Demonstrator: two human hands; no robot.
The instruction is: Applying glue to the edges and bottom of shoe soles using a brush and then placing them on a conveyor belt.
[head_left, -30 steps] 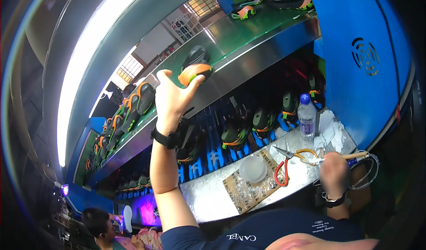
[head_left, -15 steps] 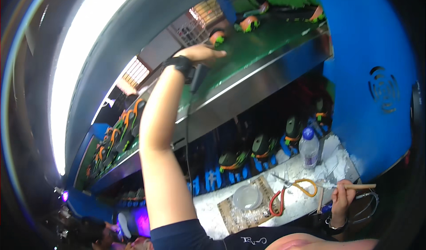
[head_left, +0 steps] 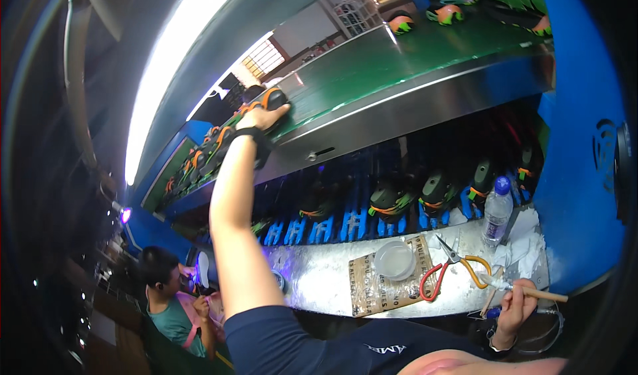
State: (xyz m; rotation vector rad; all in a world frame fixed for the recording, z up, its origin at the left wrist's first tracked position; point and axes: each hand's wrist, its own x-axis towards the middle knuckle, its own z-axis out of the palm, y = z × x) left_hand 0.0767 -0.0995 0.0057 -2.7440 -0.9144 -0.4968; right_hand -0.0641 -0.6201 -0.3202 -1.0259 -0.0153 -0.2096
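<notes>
Green conveyor [head_left: 399,76]: left hand [head_left: 266,116] gripping shoe [head_left: 269,98].

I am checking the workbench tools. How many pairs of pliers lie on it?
2: red-handled pliers beside the cardboard, and yellow-handled pliers just right of them, near the bottle. Others may be hidden.

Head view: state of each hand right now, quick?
Left hand: raised to the green belt, fingers closed over a black and orange shoe.
Right hand: closed, gripping a wooden-handled brush by the bench edge.
</notes>
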